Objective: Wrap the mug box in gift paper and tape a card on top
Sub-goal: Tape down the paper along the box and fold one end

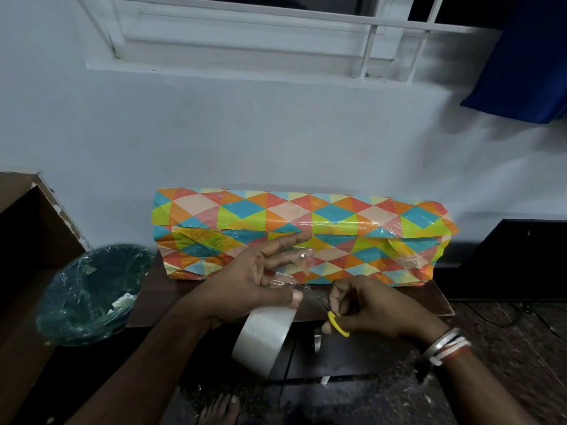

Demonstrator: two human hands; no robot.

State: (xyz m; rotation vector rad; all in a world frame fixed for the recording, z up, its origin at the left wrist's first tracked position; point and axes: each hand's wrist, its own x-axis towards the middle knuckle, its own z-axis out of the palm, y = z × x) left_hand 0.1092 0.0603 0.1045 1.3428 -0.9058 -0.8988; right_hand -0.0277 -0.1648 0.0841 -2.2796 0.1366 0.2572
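Note:
The long box [306, 228], wrapped in bright paper of coloured triangles, stands against the wall on a brown table top [171, 289]. In front of it my left hand [254, 277] pinches a strip of clear tape [294, 271] between thumb and fingers, its index finger stretched toward the box. The tape roll [264, 338] hangs below that hand from the strip. My right hand [371, 308] grips yellow-handled scissors [336, 323] with the blades at the tape. No card is visible.
A green bin lined with clear plastic [89, 296] stands at the left of the table. A brown cabinet [27, 210] is at the far left, a black unit [515, 259] at the right. My bare foot [221, 406] is on the speckled floor.

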